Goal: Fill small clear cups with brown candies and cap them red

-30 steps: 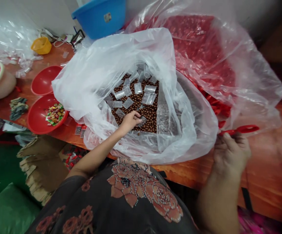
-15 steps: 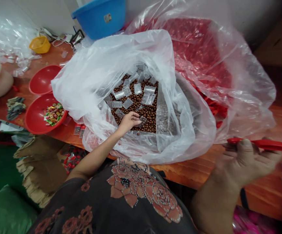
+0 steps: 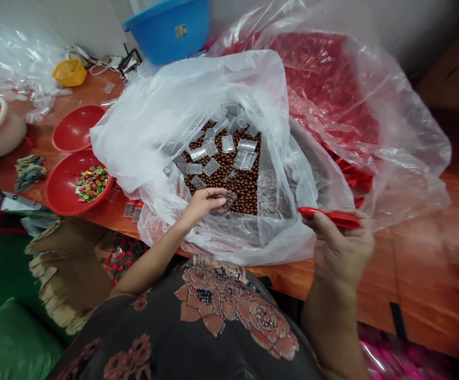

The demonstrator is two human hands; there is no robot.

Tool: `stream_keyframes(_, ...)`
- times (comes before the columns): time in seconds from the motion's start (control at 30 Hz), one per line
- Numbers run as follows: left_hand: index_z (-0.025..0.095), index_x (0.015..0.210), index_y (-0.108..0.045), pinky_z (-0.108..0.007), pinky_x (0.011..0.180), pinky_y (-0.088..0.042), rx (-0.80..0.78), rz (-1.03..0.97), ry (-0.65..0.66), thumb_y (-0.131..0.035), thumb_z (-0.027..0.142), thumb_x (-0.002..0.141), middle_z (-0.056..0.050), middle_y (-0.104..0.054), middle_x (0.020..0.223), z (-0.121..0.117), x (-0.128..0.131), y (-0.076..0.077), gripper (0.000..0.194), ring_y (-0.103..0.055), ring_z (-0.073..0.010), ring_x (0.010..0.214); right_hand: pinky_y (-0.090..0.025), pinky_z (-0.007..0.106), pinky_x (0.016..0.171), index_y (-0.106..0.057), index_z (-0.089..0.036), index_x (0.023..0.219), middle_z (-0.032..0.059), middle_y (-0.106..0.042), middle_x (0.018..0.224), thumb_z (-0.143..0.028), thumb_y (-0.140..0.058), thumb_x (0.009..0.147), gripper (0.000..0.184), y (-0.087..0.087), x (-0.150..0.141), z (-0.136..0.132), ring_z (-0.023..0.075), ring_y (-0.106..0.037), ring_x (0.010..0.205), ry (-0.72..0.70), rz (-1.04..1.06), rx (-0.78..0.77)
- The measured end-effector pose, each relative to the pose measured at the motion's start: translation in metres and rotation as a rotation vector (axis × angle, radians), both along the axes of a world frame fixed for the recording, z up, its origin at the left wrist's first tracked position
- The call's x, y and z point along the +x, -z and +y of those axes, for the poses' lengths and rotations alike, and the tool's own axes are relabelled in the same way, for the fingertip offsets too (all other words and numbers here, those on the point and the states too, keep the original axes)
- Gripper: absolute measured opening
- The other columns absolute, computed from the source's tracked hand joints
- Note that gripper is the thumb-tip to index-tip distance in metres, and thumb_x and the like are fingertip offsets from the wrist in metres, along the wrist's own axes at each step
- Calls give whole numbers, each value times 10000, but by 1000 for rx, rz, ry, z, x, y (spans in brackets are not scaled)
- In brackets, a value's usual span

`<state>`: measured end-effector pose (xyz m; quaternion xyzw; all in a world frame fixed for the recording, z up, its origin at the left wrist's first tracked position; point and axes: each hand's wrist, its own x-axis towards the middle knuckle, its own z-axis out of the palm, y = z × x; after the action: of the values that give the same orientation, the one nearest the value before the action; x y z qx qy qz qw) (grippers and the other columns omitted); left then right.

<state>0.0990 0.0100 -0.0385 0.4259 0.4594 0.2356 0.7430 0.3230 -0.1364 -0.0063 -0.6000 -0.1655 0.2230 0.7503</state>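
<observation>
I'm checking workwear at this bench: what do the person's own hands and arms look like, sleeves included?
The left hand and right hand are ungloved; no watch or bracelet shows. The left sleeve is short and dark, leaving the forearm bare; the right sleeve's edge isn't visible. The dark top carries salmon-coloured flowers dotted with pale studs.

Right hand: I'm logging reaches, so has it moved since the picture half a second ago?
Yes: the right hand has moved left, from right of the white plastic bag to overlapping its right edge in view.
</observation>
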Motion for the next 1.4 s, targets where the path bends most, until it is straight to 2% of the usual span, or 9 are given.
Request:
stream_keyframes(0.17,134,1146,-668,-298,765,-569,14,-80,57,-766,166,713,-94,-713,1068,-8,-10,-5,445,-674,-138,849,-608,294,698,-593,-230,1003,-56,-666,800,-260,-852,598,482,8,-25,15,119,-692,737,-237,120,-34)
stream_keyframes(0.33,137,1142,-668,-306,802,-557,2,-109,117,-795,168,676,-116,-707,1132,-13,-15,-10,484,-680,-168,933,-588,282,762,-694,-204,997,-12,-719,875,-261,-864,596,439,19,-41,31,116,-696,781,-406,146,-112)
stream_keyframes(0.53,138,1125,-691,-298,768,-554,-25,-109,206,-802,180,661,-99,-735,1037,-22,-14,-20,479,-683,-160,874,-569,289,817,-684,-235,1027,-1,-737,953,-348,-754,775,286,18,-60,49,116,-703,846,-552,40,-75)
stream_keyframes(0.67,143,1118,-700,-297,708,-563,-25,-117,250,-777,229,700,-97,-729,1039,-27,-14,-25,434,-672,-159,842,-567,334,824,-623,-244,1050,-8,-733,855,-418,-636,874,248,14,-67,53,134,-708,822,-648,-16,-52)
stream_keyframes(0.77,155,1119,-706,-295,705,-566,-29,-122,254,-769,243,709,-89,-728,1032,-28,-14,-25,424,-664,-151,827,-557,315,792,-589,-251,1077,-22,-717,809,-438,-596,898,259,15,-69,53,121,-692,781,-680,-84,-57)
stream_keyframes(0.87,162,1117,-712,-304,705,-569,-36,-120,239,-769,242,705,-83,-729,1010,-28,-13,-23,423,-657,-148,803,-541,293,757,-571,-258,1113,-16,-712,862,-434,-562,920,260,20,-70,54,114,-676,791,-681,-172,-58)
stream_keyframes(1.13,139,1129,-700,-286,716,-556,13,-94,176,-760,221,716,-101,-716,1073,-23,-16,-22,426,-657,-146,837,-504,340,820,-554,-269,1167,-4,-669,890,-396,-524,948,255,28,-72,60,134,-638,831,-682,-410,-115)
stream_keyframes(1.27,137,1132,-694,-283,726,-550,28,-77,174,-754,220,724,-99,-721,1055,-19,-19,-21,420,-665,-151,854,-488,333,807,-553,-267,1160,-14,-647,857,-403,-520,950,253,29,-71,64,132,-616,801,-672,-399,-106)
stream_keyframes(1.4,140,1139,-689,-282,724,-546,41,-78,164,-750,222,733,-107,-717,1092,-18,-20,-20,419,-669,-155,862,-485,326,866,-585,-265,1144,-11,-677,890,-426,-530,944,263,30,-66,65,124,-628,852,-634,-289,-84)
